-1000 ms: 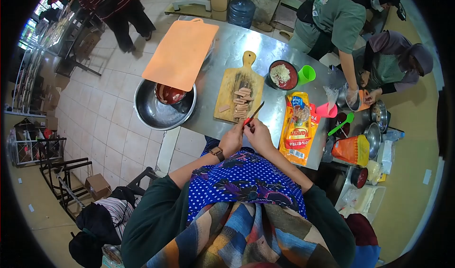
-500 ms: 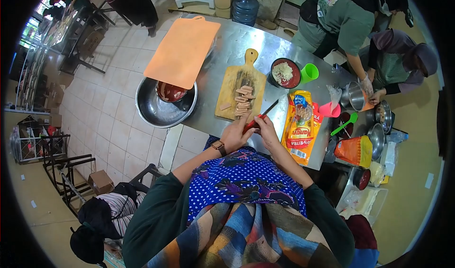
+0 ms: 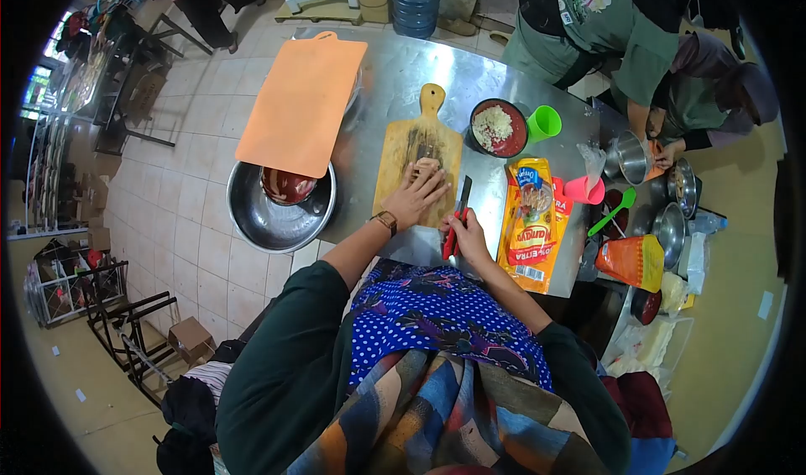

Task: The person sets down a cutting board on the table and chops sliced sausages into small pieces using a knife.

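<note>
My left hand [image 3: 415,198] lies with its fingers stretched out over the pinkish-brown sausage slices [image 3: 427,163] on the wooden cutting board [image 3: 390,160]. Most of the slices are hidden under it. In my right hand [image 3: 472,238] is a knife [image 3: 464,194] with a red handle, held just off the board's right edge, its dark blade pointing away from me. Beyond the board's right side stands a dark bowl [image 3: 522,144] of chopped white pieces, beside a green cup [image 3: 545,122].
An orange cutting mat [image 3: 300,105] partly covers a large metal basin [image 3: 243,223] at the left. Printed food packets [image 3: 531,248], a pink cup [image 3: 585,191] and a green spoon [image 3: 613,212] are at the right. Two people work at the far right around metal bowls [image 3: 630,156].
My left hand has left the knife and moved forward onto the sausage slices. The right hand now holds the knife alone, slightly lower, with its blade turned more upright in view.
</note>
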`<action>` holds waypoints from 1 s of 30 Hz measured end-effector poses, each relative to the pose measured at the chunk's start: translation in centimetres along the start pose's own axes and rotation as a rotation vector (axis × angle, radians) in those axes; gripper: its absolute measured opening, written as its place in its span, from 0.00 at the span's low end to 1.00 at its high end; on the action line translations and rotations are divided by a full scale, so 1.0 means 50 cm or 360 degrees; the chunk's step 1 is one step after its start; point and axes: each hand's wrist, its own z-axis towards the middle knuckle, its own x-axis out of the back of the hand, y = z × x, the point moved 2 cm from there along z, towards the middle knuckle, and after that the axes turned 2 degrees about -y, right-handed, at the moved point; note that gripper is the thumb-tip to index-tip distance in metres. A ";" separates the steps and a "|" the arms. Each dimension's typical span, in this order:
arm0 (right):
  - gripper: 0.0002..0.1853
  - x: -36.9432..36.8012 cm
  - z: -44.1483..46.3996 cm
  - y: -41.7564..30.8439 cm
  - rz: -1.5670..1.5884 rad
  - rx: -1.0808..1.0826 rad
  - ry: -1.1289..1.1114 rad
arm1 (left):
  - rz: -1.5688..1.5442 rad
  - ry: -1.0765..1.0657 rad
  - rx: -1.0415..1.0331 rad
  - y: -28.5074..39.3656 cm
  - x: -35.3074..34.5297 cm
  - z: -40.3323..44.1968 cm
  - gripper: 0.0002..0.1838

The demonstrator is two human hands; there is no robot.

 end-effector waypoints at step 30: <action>0.12 0.011 -0.028 -0.021 0.0060 -0.0159 0.0008 | -0.0445 0.0412 0.0950 -0.114 0.047 0.060 0.16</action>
